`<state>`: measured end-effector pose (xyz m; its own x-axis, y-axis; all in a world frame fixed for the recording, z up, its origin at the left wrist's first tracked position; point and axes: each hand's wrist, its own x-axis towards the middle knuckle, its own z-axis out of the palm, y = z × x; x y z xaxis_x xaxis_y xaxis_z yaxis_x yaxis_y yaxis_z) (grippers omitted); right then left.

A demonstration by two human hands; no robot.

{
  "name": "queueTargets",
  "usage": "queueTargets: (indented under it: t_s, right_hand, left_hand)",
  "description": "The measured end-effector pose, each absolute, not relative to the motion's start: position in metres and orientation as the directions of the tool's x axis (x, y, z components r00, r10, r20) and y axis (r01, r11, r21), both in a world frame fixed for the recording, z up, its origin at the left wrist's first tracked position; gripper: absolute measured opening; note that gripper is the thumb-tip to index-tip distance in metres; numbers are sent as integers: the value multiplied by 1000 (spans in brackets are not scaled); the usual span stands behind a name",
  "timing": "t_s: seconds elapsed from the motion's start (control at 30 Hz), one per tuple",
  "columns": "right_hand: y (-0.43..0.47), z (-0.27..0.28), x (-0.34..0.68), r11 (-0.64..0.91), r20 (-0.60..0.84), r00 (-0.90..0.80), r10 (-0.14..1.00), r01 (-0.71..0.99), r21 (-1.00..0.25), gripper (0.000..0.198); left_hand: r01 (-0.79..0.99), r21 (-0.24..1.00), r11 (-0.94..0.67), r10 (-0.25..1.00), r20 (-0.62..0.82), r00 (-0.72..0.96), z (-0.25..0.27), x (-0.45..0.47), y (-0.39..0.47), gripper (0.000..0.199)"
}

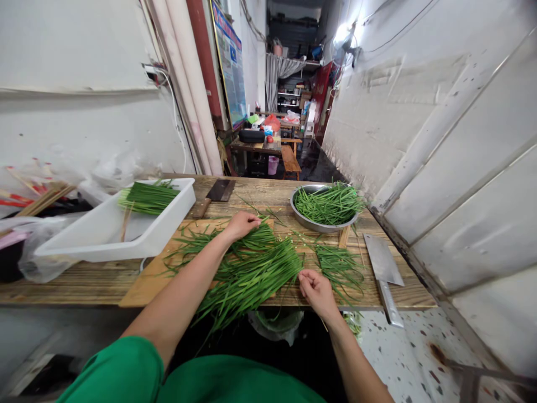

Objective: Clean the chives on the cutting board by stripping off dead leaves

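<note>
A large pile of garlic chives (255, 271) lies across a wooden cutting board (146, 280), its leaves hanging over the table's front edge. My left hand (243, 225) is closed above the far side of the pile, fingertips pinched; whatever they hold is too small to make out. At the right end of the pile, my right hand (316, 288) pinches thumb and forefinger at the chive ends. A smaller bunch of chives (339, 266) rests just right of that hand. Behind it, a metal bowl (297, 215) is heaped with more chives.
A white plastic tray (96, 252) with bundled chives stands at left. One cleaver (220, 190) lies behind the board; another cleaver (384, 266) lies at right, its handle past the table edge. Below the front edge is a lined bin (289, 333). A wall (419, 112) borders the right.
</note>
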<state>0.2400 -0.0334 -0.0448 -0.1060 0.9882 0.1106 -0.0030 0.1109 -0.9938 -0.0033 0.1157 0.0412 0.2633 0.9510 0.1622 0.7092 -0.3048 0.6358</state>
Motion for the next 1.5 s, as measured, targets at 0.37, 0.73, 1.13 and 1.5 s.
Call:
queueTargets:
  t_s: [0.37,0.73,1.13,1.5]
  right_hand:
    - [-33,-44,240,104,104,-94,990,0,-995,28]
    - [-33,-44,240,123,123,-103,987,-5,-992,24]
    - [-34,-41,240,109,110,-102,989,-7,-994,28]
    - [-33,-43,240,101,101,-103,990,-7,-995,26]
  left_hand:
    - [674,684,-279,960,173,222,45,-7,116,26]
    - [811,446,-378,924,230,304,57,1,108,27]
    - [751,170,-638,769,166,617,58,-1,100,20]
    - [726,429,-537,839,181,514,41,25,85,23]
